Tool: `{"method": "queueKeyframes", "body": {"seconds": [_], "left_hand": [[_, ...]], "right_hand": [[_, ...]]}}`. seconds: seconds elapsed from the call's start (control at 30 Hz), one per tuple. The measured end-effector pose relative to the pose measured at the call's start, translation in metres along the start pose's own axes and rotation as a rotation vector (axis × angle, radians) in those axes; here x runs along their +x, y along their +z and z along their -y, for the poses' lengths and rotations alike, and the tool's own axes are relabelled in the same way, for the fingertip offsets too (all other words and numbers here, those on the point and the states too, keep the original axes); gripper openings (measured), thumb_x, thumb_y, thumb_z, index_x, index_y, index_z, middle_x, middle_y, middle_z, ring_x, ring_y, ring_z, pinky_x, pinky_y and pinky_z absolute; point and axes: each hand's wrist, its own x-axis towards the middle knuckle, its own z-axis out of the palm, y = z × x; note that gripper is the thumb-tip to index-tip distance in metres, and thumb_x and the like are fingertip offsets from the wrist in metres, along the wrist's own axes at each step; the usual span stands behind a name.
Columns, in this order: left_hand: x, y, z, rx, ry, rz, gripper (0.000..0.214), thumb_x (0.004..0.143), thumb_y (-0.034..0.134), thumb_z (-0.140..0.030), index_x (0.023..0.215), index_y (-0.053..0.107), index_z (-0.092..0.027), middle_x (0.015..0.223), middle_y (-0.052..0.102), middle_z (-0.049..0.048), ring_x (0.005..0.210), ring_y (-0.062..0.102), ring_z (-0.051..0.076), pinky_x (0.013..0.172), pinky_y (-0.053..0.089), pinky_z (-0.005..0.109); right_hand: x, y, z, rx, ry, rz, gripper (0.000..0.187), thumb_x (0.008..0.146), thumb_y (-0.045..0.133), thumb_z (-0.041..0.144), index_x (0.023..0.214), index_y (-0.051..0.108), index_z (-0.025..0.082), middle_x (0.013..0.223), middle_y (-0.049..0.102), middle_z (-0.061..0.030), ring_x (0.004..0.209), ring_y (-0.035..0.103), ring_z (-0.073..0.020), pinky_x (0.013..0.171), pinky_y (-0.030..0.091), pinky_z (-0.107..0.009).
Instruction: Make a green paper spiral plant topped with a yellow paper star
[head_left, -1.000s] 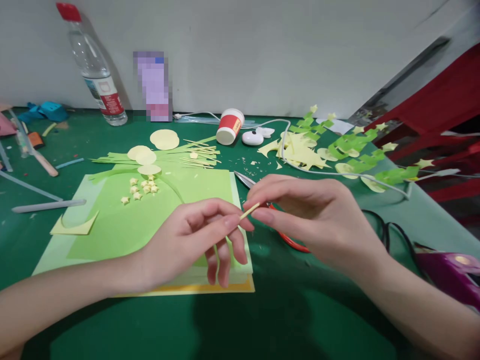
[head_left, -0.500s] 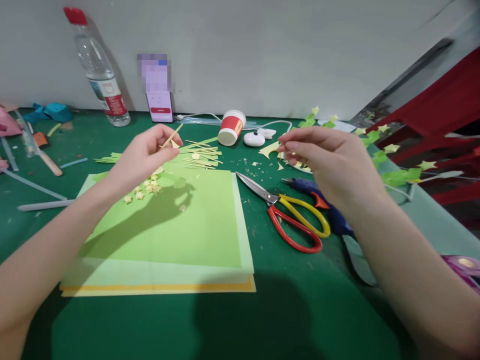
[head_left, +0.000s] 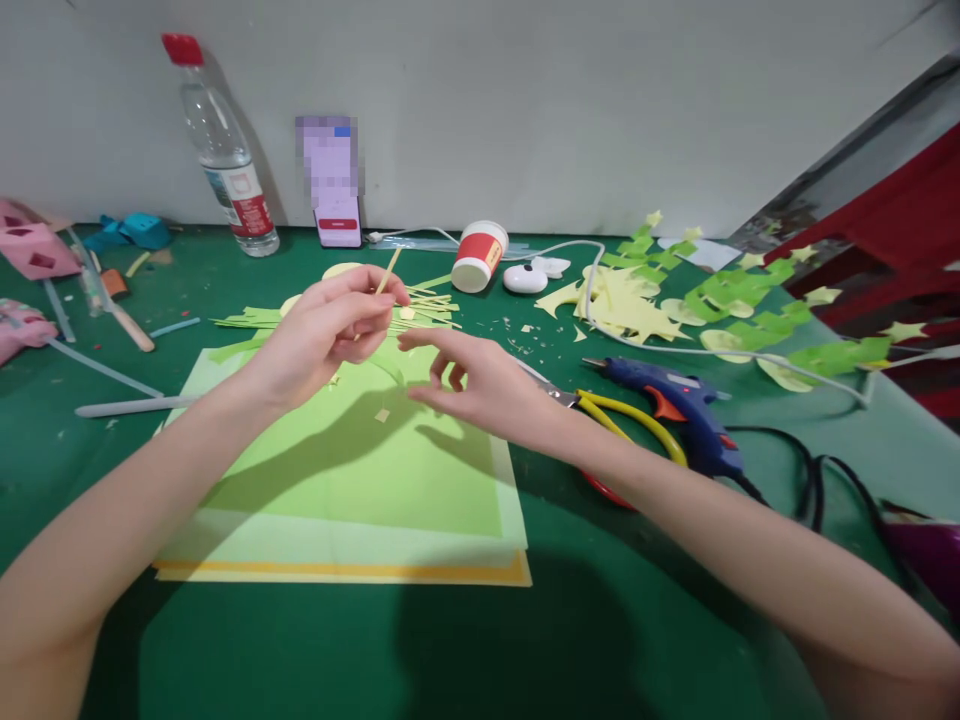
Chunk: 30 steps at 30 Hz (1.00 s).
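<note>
Pinched in the fingers of my left hand (head_left: pixel 322 322) is a thin pale-yellow paper strip (head_left: pixel 388 270), its free end pointing up. My right hand (head_left: pixel 484 382) is just to the right, thumb and fingers apart with nothing between them. Both hands are above a stack of green and yellow paper sheets (head_left: pixel 360 485). A small square paper scrap (head_left: pixel 382 416) lies on the top sheet. Behind my left hand is a pile of cut paper strips (head_left: pixel 244 318); the small folded paper stars are mostly hidden by that hand.
Scissors (head_left: pixel 637 415) lie partly under my right forearm, beside a blue glue gun (head_left: pixel 686 400). Farther back are yellow paper scraps (head_left: pixel 630 305), green paper pieces with stars (head_left: pixel 739 290), a tipped paper cup (head_left: pixel 480 256), a white earphone case (head_left: pixel 524 279), a phone (head_left: pixel 337 190) and a water bottle (head_left: pixel 236 190).
My right hand has moved left from the yellow scraps to over the paper stack, and its fingers have spread. My left hand still holds the strip, now more upright. The view has shifted slightly.
</note>
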Motion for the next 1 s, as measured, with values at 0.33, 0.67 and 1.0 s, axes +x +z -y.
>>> {"method": "queueKeyframes", "body": {"seconds": [0.33,0.67,1.0], "left_hand": [[-0.007,0.009,-0.007,-0.118,-0.09,0.036,0.014,0.082,0.041,-0.015,0.07,0.048,-0.017,0.052,0.024,-0.0051,0.037,0.022,0.001,0.037,0.018,0.015],[-0.004,-0.013,-0.014,-0.173,-0.14,0.083,0.012,0.082,0.045,-0.022,0.072,0.05,-0.017,0.054,0.033,-0.0031,0.035,0.027,0.002,0.034,0.01,0.014],[0.022,-0.039,0.01,0.076,0.37,-0.291,0.018,0.088,0.038,-0.019,0.079,0.053,-0.019,0.083,0.05,0.0011,0.076,0.05,0.01,0.067,0.04,0.022]], "right_hand": [[0.025,0.009,0.008,0.552,0.06,0.025,0.017,0.064,0.065,0.016,0.082,0.064,0.017,0.069,0.067,0.0009,0.068,0.063,-0.0124,0.063,0.049,-0.025],[0.01,-0.03,-0.001,0.523,0.092,-0.378,0.021,0.059,0.076,0.024,0.067,0.057,0.019,0.059,0.063,0.0034,0.052,0.055,-0.0078,0.055,0.046,-0.024],[0.003,-0.039,-0.006,0.467,0.133,-0.471,0.019,0.064,0.071,0.017,0.066,0.053,0.02,0.06,0.062,0.003,0.055,0.056,-0.0096,0.056,0.045,-0.027]]}}
